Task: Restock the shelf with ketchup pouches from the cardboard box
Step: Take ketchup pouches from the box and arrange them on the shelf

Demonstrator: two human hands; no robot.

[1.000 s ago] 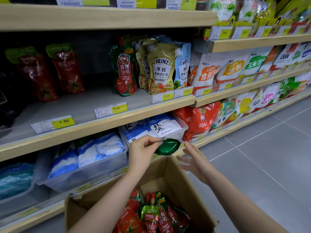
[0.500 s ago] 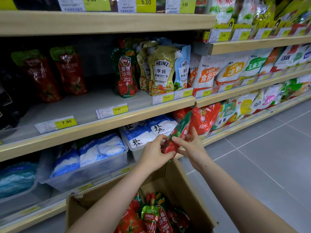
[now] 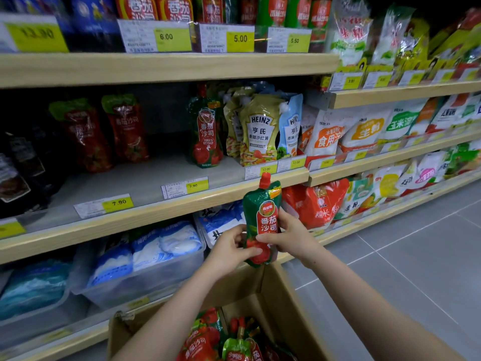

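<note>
**Holding one pouch up, with room to slip**

Standing at the far left of the middle shelf (image 3: 145, 183) are two red ketchup pouches (image 3: 104, 131), dim and blurry in the shadow. I think a new pouch could bump them, or the upright pouch (image 3: 207, 134) further along, and knock them flat, because soft pouches tip over easily.

Next comes the left hand (image 3: 229, 252). Its fingers curl round the low left edge of the held pouch (image 3: 263, 222), thumb on the front. The right hand (image 3: 291, 237) pinches the other side. The pouch stands upright, red cap on top, in front of the shelf lip and above the cardboard box (image 3: 283, 303).

The grip is low and the top is heavy, so the pouch might flop over or slide out and fall to the floor.

Down in the box more pouches (image 3: 208, 342) lie in a heap. The picture cuts off there, so I cannot count them. The small print on the price tags (image 3: 184, 187) is too fuzzy to read.
</note>
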